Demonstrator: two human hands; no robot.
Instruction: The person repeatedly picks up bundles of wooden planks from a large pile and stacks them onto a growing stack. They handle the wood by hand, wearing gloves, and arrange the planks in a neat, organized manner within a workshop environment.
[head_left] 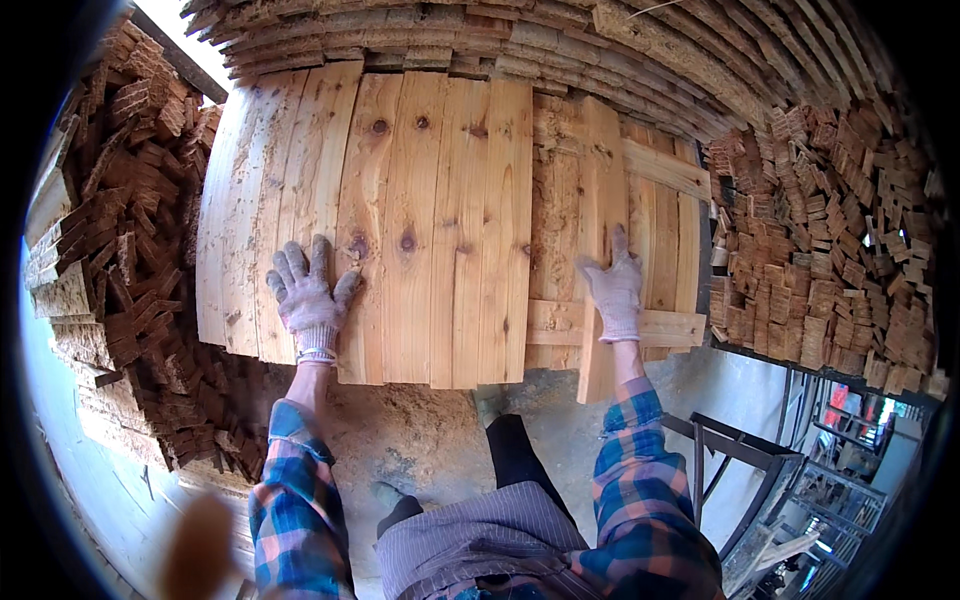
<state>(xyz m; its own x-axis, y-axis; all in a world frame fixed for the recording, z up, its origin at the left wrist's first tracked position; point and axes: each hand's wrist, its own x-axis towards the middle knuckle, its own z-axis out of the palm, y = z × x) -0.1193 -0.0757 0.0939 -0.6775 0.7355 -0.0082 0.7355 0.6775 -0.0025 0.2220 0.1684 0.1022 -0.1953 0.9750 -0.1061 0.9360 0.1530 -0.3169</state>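
Observation:
My left hand (308,295), in a pale knitted work glove, lies flat with fingers spread on a row of light wooden planks (455,210) set edge to edge. Their faces show dark knots and bits of sawdust. Farther right my right hand (613,290), gloved too, grips a single loose wooden board (600,160). This board runs away from me, with its near end standing out past the edge of the wood beneath. My thumb lies across it; the fingers' undersides are hidden. Below it is a slatted wooden panel (660,260) with crosspieces (660,327).
Stacked rough boards (430,45) form a wall along the far side. Piles of short offcuts stand at left (145,250) and right (800,270). A dark metal frame (740,455) is at my lower right. Sawdust (400,425) covers the floor near my feet.

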